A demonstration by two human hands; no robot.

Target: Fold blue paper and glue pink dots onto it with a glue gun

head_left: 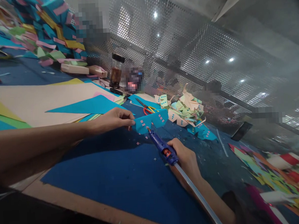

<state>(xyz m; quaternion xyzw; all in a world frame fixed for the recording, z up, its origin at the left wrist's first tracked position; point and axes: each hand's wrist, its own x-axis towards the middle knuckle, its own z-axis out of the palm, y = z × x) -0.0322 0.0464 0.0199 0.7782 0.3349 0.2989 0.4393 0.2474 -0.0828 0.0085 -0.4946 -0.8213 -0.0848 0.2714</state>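
Observation:
My left hand (118, 119) pinches the left end of a blue paper cutout (154, 120) dotted with small pink squares, holding it up above the table. In my right hand (184, 156) is a dark blue hot glue gun (163, 146), with a long clear glue stick (196, 192) running out of its back end. The gun's tip is at the lower middle edge of the cutout; whether it touches the paper I cannot tell. Tiny pink paper squares (138, 143) lie on the table just below.
Scissors (147, 107) with red and yellow handles lie behind the cutout, beside a heap of paper shapes (186, 107). Large paper sheets (40, 100) cover the left. A lidded jar (116, 70) stands at the back. Coloured paper strips (266, 173) and a phone (241, 131) are at right.

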